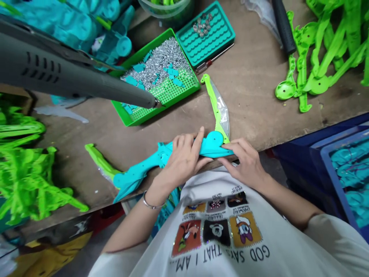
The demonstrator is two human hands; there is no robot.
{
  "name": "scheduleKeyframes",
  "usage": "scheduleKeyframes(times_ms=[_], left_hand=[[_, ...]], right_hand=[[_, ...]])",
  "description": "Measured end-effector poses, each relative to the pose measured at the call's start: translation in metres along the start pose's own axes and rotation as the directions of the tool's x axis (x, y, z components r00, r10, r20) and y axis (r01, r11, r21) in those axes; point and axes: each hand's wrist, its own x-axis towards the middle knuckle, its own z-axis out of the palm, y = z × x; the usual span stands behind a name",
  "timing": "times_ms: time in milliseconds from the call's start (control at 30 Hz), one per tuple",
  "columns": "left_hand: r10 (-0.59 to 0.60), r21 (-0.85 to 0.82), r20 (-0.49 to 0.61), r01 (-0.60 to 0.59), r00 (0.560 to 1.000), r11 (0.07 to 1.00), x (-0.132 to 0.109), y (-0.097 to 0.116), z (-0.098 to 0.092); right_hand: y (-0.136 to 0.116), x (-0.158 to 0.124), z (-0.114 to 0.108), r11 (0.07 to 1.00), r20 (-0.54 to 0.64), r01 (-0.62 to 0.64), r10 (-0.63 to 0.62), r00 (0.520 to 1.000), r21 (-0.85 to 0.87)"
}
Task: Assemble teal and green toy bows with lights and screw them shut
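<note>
A long turquoise plastic toy part, shaped like a toy bow body, lies along the table's front edge. My left hand lies over its middle, closed around it with the thumb on the near side. At its right end, my right hand pinches the pointed tip between thumb and fingers. A green arm with a clear plastic blade sticks out from the right end, away from me. Another green arm joins the left end. My left palm hides part of the turquoise body.
A grey electric screwdriver hangs at upper left over a green basket of screws and small turquoise pieces. Beyond are a teal tray and a hand screwdriver. Green parts are piled left and right; a blue crate stands right.
</note>
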Motion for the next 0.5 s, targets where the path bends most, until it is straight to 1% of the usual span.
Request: scheduleKeyframes(times_ms=[167,267,333,367,500], left_hand=[[-0.047,0.071,-0.015,0.048,0.999,0.996,0.003,0.006,0.004],[-0.07,0.096,-0.026,0.072,0.997,0.993,0.003,0.007,0.007],[-0.074,0.084,-0.027,0.076,0.997,0.994,0.002,0.007,0.008],[-0.075,0.071,-0.026,0.077,0.997,0.995,0.002,0.008,0.008],[-0.106,0.005,-0.015,0.106,0.994,0.994,0.0,0.013,0.006]], right_hand=[[-0.005,0.001,0.001,0.978,-0.012,0.0,-0.002,1.0,-0.208],[-0.006,-0.003,0.002,0.985,-0.072,-0.03,0.018,0.997,-0.168],[-0.006,-0.007,0.002,0.989,-0.135,-0.059,0.041,0.99,-0.137],[-0.006,-0.009,0.002,0.989,-0.148,-0.071,0.051,0.988,-0.131],[-0.004,-0.009,0.003,0.99,-0.106,-0.11,0.1,0.989,-0.092]])
